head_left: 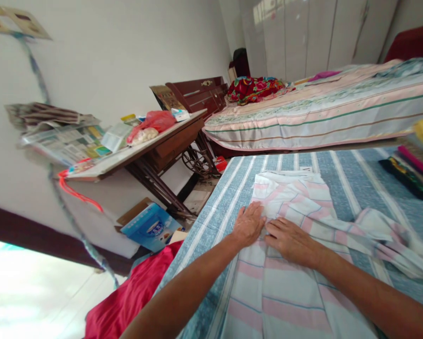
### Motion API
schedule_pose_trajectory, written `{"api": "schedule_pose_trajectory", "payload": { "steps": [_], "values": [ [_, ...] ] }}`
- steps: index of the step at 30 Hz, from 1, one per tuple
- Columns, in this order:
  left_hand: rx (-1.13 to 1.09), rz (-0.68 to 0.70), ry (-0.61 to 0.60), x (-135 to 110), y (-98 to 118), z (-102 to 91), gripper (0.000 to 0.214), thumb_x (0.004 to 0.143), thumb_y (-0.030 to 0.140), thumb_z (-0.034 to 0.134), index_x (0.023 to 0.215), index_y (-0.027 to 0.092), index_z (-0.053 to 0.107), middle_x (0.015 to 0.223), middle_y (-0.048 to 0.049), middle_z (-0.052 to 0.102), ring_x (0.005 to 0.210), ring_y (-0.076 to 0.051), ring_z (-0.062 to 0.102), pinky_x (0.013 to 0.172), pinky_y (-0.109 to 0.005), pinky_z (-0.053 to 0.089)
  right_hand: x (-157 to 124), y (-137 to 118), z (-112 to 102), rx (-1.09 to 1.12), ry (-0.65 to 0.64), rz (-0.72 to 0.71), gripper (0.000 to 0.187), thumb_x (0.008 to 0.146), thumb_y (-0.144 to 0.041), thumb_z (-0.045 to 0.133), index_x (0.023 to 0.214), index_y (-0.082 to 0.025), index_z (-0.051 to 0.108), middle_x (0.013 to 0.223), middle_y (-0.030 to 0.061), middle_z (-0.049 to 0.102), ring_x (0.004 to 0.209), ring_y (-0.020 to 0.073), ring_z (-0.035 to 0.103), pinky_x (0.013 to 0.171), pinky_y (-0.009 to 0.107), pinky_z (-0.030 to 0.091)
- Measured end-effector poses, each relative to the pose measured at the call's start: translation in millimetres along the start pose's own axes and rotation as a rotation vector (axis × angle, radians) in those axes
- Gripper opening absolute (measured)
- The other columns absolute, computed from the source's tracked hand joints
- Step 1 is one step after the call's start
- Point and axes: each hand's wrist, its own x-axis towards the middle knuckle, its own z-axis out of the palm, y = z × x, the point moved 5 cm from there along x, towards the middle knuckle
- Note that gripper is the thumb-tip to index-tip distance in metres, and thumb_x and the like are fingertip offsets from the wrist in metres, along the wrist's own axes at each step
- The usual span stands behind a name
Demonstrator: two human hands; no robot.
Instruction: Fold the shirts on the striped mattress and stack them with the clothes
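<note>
A white garment (292, 292) with pink bands and thin blue lines lies spread on a blue-and-white striped bed sheet (215, 226). Its far end is straight, with a small white label (306, 168) at the edge. One long, crumpled strip of it, like a sleeve or leg, stretches to the right. My left hand (248, 225) rests flat on the garment's left edge, fingers extended. Close beside it, my right hand (291, 241) presses on the cloth with slightly bent fingers. Neither hand visibly lifts any fabric.
Folded cloths (414, 169) are stacked at the right. Red fabric (137, 294) hangs at the left of the bed. A sewing-machine table (155, 148) carrying bags and boxes stands by the wall, with a blue box (151, 226) below. Another bed (303, 122) is behind.
</note>
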Motion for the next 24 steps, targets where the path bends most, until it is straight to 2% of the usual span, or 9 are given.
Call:
{"api": "schedule_pose_trajectory", "payload": {
  "steps": [3, 7, 13, 18, 24],
  "values": [
    [-0.031, -0.047, -0.023, -4, 2, -5.2, 0.046, 0.096, 0.036, 0.021, 0.133, 0.017, 0.041, 0.144, -0.0073, 0.038, 0.135, -0.018, 0.028, 0.11, -0.042, 0.025, -1, 0, 2, 0.0, -0.011, -0.013, 0.018, 0.088, -0.012, 0.045, 0.08, -0.017, 0.061, 0.08, 0.0063, 0.056, 0.082, 0.0195, 0.052, 0.077, 0.034, 0.037],
    [-0.055, -0.129, -0.048, -22, 5, -7.5, 0.047, 0.096, 0.036, 0.02, 0.135, 0.017, 0.039, 0.143, -0.0086, 0.039, 0.134, -0.019, 0.029, 0.11, -0.043, 0.024, -2, 1, 1, 0.006, -0.049, -0.034, 0.013, 0.087, -0.014, 0.048, 0.084, -0.018, 0.06, 0.081, 0.0052, 0.056, 0.082, 0.0197, 0.052, 0.076, 0.034, 0.037],
    [-0.031, -0.072, -0.081, -37, 10, -2.9, 0.046, 0.095, 0.038, 0.024, 0.136, 0.02, 0.037, 0.147, -0.0073, 0.033, 0.137, -0.019, 0.024, 0.111, -0.045, 0.021, -3, 2, -2, 0.048, -0.141, -0.027, 0.02, 0.086, -0.014, 0.046, 0.094, -0.022, 0.062, 0.083, 0.0052, 0.057, 0.083, 0.0189, 0.052, 0.077, 0.033, 0.037],
    [-0.017, -0.116, -0.09, -42, 13, -10.0, 0.047, 0.095, 0.038, 0.025, 0.136, 0.018, 0.038, 0.147, -0.0073, 0.032, 0.137, -0.019, 0.023, 0.111, -0.045, 0.022, -3, 3, -5, 0.102, -0.196, -0.041, 0.022, 0.084, -0.017, 0.049, 0.098, -0.026, 0.064, 0.085, 0.0053, 0.057, 0.084, 0.02, 0.053, 0.075, 0.033, 0.038],
    [0.004, -0.216, -0.126, -77, 27, -10.4, 0.048, 0.094, 0.032, 0.026, 0.139, 0.017, 0.034, 0.15, -0.0064, 0.024, 0.138, -0.02, 0.019, 0.111, -0.047, 0.021, -2, 5, -9, 0.188, -0.171, -0.029, 0.022, 0.084, -0.014, 0.047, 0.09, -0.025, 0.065, 0.083, 0.0044, 0.057, 0.08, 0.0186, 0.054, 0.072, 0.031, 0.039]
  ]
}}
